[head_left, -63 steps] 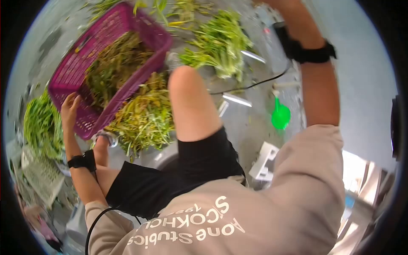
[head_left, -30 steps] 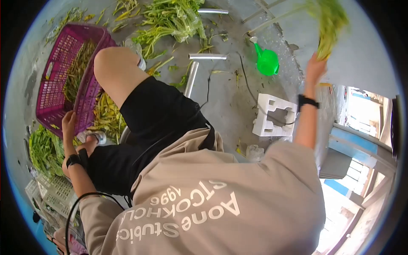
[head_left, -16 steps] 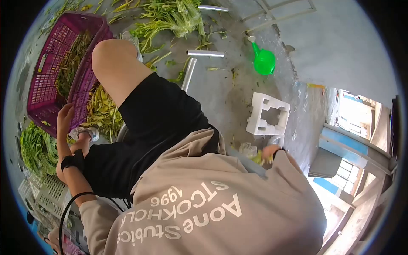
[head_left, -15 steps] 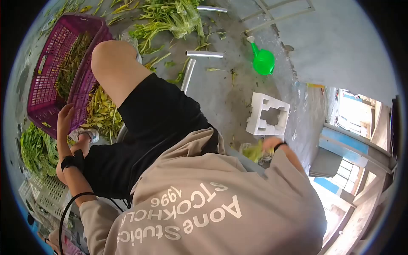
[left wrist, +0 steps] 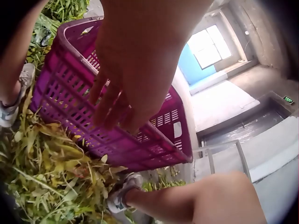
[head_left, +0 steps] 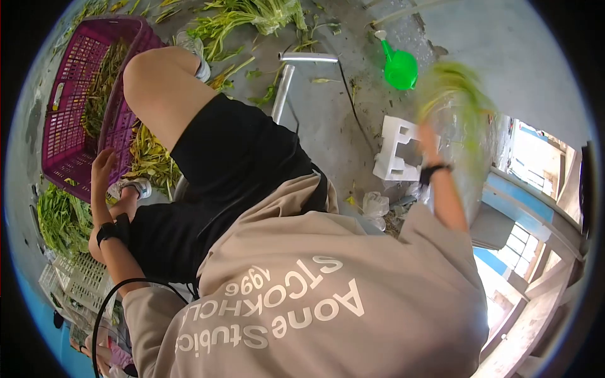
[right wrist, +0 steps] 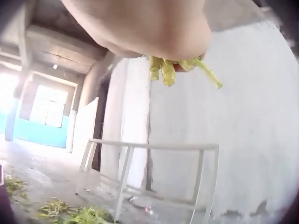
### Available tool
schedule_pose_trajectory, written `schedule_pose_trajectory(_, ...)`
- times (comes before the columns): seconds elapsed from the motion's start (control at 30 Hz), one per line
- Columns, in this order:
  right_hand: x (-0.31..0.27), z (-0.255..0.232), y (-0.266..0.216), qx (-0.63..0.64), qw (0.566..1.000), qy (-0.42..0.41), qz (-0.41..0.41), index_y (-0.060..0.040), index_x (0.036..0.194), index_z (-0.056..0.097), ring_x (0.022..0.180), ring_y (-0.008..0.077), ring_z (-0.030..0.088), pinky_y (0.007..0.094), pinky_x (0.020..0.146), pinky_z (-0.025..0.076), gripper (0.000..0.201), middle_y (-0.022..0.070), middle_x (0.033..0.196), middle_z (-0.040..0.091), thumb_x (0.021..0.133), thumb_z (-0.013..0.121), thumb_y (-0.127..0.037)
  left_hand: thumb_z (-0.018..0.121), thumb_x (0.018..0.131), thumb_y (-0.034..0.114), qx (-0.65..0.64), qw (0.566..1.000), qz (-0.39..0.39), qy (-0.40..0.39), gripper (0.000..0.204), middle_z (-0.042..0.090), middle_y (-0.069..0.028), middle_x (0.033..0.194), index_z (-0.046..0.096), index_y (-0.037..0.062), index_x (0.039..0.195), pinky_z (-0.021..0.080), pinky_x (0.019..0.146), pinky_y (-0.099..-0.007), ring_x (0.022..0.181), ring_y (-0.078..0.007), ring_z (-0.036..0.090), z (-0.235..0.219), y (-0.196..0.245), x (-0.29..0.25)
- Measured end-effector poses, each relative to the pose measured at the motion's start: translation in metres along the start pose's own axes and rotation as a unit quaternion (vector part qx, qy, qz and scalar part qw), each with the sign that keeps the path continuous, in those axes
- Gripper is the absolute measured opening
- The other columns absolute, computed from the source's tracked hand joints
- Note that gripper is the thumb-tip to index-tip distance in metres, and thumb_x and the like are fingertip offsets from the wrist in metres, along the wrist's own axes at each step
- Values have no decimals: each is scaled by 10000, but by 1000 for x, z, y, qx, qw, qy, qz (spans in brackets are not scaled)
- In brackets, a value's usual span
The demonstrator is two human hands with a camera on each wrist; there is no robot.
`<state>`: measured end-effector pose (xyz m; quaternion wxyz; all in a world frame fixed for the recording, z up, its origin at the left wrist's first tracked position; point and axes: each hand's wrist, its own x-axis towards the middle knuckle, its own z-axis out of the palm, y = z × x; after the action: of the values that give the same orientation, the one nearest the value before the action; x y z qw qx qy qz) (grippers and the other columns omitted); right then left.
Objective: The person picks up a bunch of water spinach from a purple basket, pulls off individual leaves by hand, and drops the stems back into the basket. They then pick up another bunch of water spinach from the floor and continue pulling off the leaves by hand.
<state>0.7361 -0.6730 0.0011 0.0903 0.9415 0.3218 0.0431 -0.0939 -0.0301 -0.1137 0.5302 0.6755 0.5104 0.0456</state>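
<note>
My right hand [head_left: 430, 142] grips a bunch of leafy greens [head_left: 457, 94], raised off the floor and blurred by motion in the head view. In the right wrist view the pale cut stems [right wrist: 168, 72] poke out below that hand; the leaves are out of sight there. My left hand [head_left: 103, 167] is at the near rim of a purple plastic basket [left wrist: 70, 93], its fingers relaxed and lying over the rim in the left wrist view. Wilted brownish greens [head_left: 104, 88] fill part of this basket. A heap of yellowed leaves [left wrist: 51, 177] lies against its outside.
Fresh greens lie in a pile [head_left: 252, 19] at the top and in another pile [head_left: 63, 217] at left. Metal tubes [head_left: 309, 57], a green watering can [head_left: 401, 68], a white foam block [head_left: 396, 148] and clear plastic bags [head_left: 375, 208] are on the floor. A metal frame [right wrist: 149, 147] stands by the wall.
My right hand has swung the bunch of greens from out at the right, down beside the body, and up and forward again. My left hand stays near the basket's rim.
</note>
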Motion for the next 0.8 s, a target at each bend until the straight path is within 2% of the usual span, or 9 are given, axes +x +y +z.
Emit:
schedule_pose_trajectory(0.07, -165, 20, -9, -125, 875, -468, -11, 8, 1045, 616, 950, 347, 555, 450, 868, 449, 318, 195, 1016, 622, 918, 598, -282, 602, 993, 217, -5, 1000, 5, 0, 313, 671, -53, 981, 633, 1, 1216, 499, 776, -300, 879, -127, 623, 6, 10, -6)
schedule_pose_trajectory(0.1, -217, 10, -3, -133, 791, -596, -35, 0, 1051, 624, 962, 347, 561, 448, 872, 453, 325, 192, 1031, 626, 907, 606, -291, 599, 995, 214, 1, 1000, 5, -6, 305, 670, -51, 979, 634, 4, 1214, 500, 782, -299, 878, -125, 622, 5, 17, -14)
schedule_pose_trajectory(0.17, -252, -45, 2, -148, 682, -716, -15, -17, 1065, 639, 987, 345, 572, 443, 879, 461, 341, 187, 1059, 634, 887, 621, -307, 590, 993, 188, -3, 1000, -5, 23, 293, 667, -44, 978, 630, 7, 1219, 505, 793, -291, 876, -120, 619, 4, 20, -26)
schedule_pose_trajectory(0.23, -250, -80, 12, -174, 648, -742, -1, -33, 1078, 653, 1012, 344, 583, 438, 887, 469, 359, 182, 1087, 642, 866, 635, -323, 588, 992, 183, 10, 1000, -8, 8, 295, 667, -43, 982, 627, 7, 1225, 507, 794, -288, 878, -119, 619, -1, 19, -27)
schedule_pose_trajectory(0.47, -222, -75, -10, -154, 647, -744, -61, -92, 1124, 705, 1098, 338, 621, 421, 915, 497, 438, 165, 1185, 670, 794, 687, -380, 587, 989, 176, 15, 1000, -2, 27, 298, 663, -30, 950, 620, -4, 1225, 498, 758, -284, 851, -122, 614, 11, 20, -12)
schedule_pose_trajectory(0.53, -165, -50, -36, -107, 735, -667, -67, -109, 1137, 720, 1122, 337, 632, 416, 923, 505, 464, 160, 1214, 678, 773, 702, -396, 597, 985, 175, -23, 999, 31, 6, 295, 666, -36, 956, 619, -8, 1216, 496, 754, -289, 850, -125, 611, 12, 34, -17)
schedule_pose_trajectory(0.6, -88, 13, -40, -24, 884, -466, -15, 15, 907, 735, 800, 327, 702, 427, 736, 538, 431, 236, 873, 714, 688, 739, -356, 603, 983, 175, -27, 998, 35, 39, 295, 667, -41, 951, 619, -8, 1214, 496, 751, -294, 846, -126, 612, 14, 46, -22)
schedule_pose_trajectory(0.67, 3, -22, -137, 107, 921, -370, 60, 59, 905, 707, 815, 394, 694, 450, 692, 533, 399, 274, 868, 693, 752, 727, -310, 608, 981, 175, -31, 996, 38, 75, 294, 669, -46, 946, 620, -8, 1211, 496, 749, -298, 842, -127, 612, 10, 47, -29)
schedule_pose_trajectory(0.8, 105, -98, -282, 311, 932, -188, -10, 35, 862, 661, 603, 238, 637, 377, 574, 485, 279, 105, 696, 665, 820, 723, -233, 627, 965, 148, -40, 991, 58, 111, 253, 662, -46, 875, 635, 7, 1175, 493, 714, -289, 791, -120, 616, 8, 39, -33)
